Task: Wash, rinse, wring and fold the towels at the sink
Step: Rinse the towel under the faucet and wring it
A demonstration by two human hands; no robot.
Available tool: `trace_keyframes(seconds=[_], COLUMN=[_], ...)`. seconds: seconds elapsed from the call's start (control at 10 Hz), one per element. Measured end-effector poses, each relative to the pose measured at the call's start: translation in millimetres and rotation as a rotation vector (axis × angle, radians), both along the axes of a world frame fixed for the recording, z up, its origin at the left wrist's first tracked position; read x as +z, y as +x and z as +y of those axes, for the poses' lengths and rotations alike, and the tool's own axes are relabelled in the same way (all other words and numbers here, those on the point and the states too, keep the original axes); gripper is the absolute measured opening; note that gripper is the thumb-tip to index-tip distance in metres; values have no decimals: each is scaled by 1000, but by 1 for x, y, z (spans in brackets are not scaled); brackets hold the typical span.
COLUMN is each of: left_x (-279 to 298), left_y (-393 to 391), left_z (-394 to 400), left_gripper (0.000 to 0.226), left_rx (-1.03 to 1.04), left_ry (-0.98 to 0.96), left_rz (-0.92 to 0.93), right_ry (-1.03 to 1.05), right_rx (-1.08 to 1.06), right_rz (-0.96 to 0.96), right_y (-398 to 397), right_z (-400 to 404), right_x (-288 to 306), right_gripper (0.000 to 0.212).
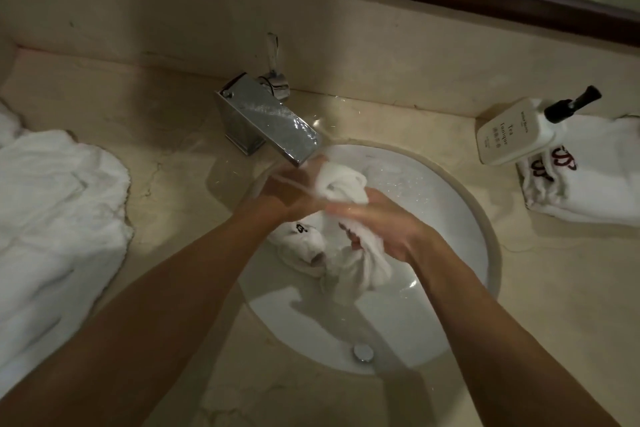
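While left hand [294, 192] and right hand [388, 222] both grip wet towel [346, 184] under faucet [277, 121], risk: splashing water over sink [478, 218] rim onto worktop [166, 156].

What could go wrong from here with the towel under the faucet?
1. Water runs from the faucet over both hands; droplets already dot the counter, so splash could spread toward the towel pile.
2. The wet towel hangs bunched between left hand and right hand; its loose end could slip down onto the drain.
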State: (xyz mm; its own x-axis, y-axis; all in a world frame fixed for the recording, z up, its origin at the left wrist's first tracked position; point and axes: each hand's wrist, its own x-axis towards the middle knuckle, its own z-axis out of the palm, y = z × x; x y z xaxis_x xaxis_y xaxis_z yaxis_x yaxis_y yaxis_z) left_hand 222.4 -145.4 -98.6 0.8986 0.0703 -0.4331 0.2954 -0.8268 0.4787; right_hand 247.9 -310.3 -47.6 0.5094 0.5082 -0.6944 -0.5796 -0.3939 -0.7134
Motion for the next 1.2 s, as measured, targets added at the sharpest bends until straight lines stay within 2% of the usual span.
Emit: trace_keyframes(seconds=[0.1, 0.2, 0.3, 0.4, 0.5, 0.6, 0.7, 0.8, 0.9, 1.0, 1.1, 1.2], left_x=[-6, -13, -14, -21, -23, -24, -28, -42, -58, -58, -49, -61], left_y=[-5, -12, -13, -12, -8, -4, -5, -11, -13, -15, -19, -31], left_z=[-7, -11, -12, -9, -10, -18, -24, -22, -23, -20, -21, -18], left_gripper=[40, 38, 83, 68, 73, 61, 63, 72, 58, 46, 42, 45], left_rx=[112, 323, 366, 231, 212, 210, 294, 413, 365, 420, 530, 530], left_ry=[-7, -355, -569, -362, -235, -207, -319, -367, -312, -308, -444, -570], left_rz=[-87, -49, 61, -9, -129, -280, -299, -67, -9, -135, -182, -93], right_ry=[-56, 44, 122, 168, 192, 239, 293, 345, 320, 299, 303, 321], right_rx=[26, -129, -233, -339, -348, -371, -366, -348, -342, -340, -292, -279], right_rz=[-172, -206, -250, -263, -309, -334, -342, -328, -338, -343, -368, -363], right_y=[-3, -12, -23, -27, -29, -33, -32, -32, -36, -35, -36, -39], right_z=[-1, -1, -1, -7, -13, -13, -15, -17, -19, -19, -18, -18], right_x=[8, 16, 17, 19, 25, 32, 42, 47, 44, 40, 40, 47], right_gripper=[5, 6, 10, 14, 19, 27, 25, 25, 27, 26, 26, 29])
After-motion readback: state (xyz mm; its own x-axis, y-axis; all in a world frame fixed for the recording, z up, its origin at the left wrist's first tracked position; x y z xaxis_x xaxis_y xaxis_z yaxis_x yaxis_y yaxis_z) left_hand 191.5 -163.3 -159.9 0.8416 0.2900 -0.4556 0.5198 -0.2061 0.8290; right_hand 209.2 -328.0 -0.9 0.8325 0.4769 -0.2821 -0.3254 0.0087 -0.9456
